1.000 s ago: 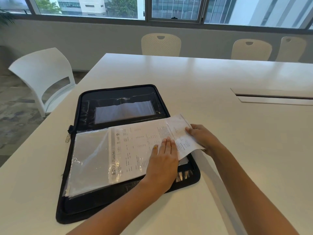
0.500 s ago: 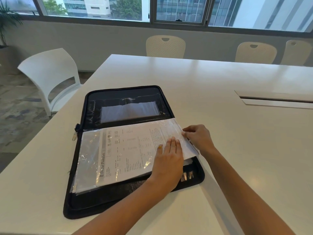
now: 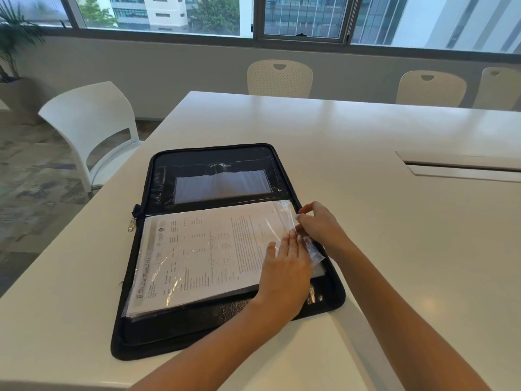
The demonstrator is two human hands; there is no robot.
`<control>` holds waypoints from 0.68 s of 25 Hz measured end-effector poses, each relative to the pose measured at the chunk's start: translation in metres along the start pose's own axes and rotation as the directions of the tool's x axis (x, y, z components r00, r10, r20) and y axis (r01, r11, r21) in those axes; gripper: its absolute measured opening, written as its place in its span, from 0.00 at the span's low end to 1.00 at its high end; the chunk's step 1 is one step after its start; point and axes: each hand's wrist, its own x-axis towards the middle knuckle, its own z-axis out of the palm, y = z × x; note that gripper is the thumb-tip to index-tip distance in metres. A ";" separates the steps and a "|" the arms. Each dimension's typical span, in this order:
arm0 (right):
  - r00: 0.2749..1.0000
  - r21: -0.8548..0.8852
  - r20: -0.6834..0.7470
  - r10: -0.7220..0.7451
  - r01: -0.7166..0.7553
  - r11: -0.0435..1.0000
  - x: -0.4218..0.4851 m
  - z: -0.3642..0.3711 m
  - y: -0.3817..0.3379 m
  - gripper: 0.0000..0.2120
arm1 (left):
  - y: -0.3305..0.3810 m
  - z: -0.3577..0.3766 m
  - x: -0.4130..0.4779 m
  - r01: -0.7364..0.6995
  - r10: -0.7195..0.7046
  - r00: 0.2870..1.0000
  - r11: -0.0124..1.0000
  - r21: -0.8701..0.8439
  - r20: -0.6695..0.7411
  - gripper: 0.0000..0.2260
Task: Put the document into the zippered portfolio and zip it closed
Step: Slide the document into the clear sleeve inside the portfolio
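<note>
A black zippered portfolio [image 3: 197,328] lies open on the white table [image 3: 366,165], its far flap flat with a clear pocket. A printed document [image 3: 208,255] sits inside a clear plastic sleeve on the near half, fully within the sleeve's outline. My left hand [image 3: 284,266] rests flat, fingers together, on the sleeve's right end. My right hand [image 3: 318,224] pinches the sleeve's open right edge, which crinkles up between the two hands. A metal zipper pull [image 3: 131,224] hangs at the portfolio's left side by the spine.
A white chair [image 3: 90,128] stands off the table's left edge. Three cream chairs [image 3: 280,77] line the far side under the windows. A cable slot [image 3: 462,165] is set into the tabletop at the right. A potted plant [image 3: 11,52] is at far left.
The document has slid left, fully into the plastic sleeve; earlier its right end stuck out past the portfolio. My right hand now pinches the sleeve's edge instead of the paper.
</note>
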 end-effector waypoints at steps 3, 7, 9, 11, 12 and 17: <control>0.998 -0.045 0.057 0.022 -0.020 0.999 0.000 0.000 -0.001 0.10 | 0.004 0.001 0.000 0.000 0.000 1.000 1.000 0.007 0.018 0.31; 0.992 -0.021 0.116 0.049 -0.047 0.999 -0.003 -0.004 0.000 0.17 | 0.006 0.002 0.001 0.014 -0.014 1.000 1.000 -0.007 0.022 0.29; 0.993 -0.055 0.116 0.032 -0.026 0.998 -0.008 -0.006 0.004 0.18 | 0.006 0.003 -0.001 0.008 -0.008 1.000 1.000 -0.011 0.019 0.28; 0.992 -0.120 0.121 0.021 -0.006 0.993 -0.014 -0.009 0.009 0.17 | 0.010 0.005 -0.005 -0.012 0.012 1.000 1.000 -0.010 0.011 0.28; 0.992 -0.159 0.126 0.018 0.003 0.987 -0.017 -0.011 0.012 0.17 | 0.013 0.007 -0.007 -0.019 0.020 1.000 1.000 -0.015 0.005 0.28; 0.986 -0.218 0.161 0.049 -0.013 0.976 -0.041 -0.038 0.028 0.14 | 0.026 0.007 -0.023 -0.053 0.044 0.997 0.989 -0.140 -0.065 0.26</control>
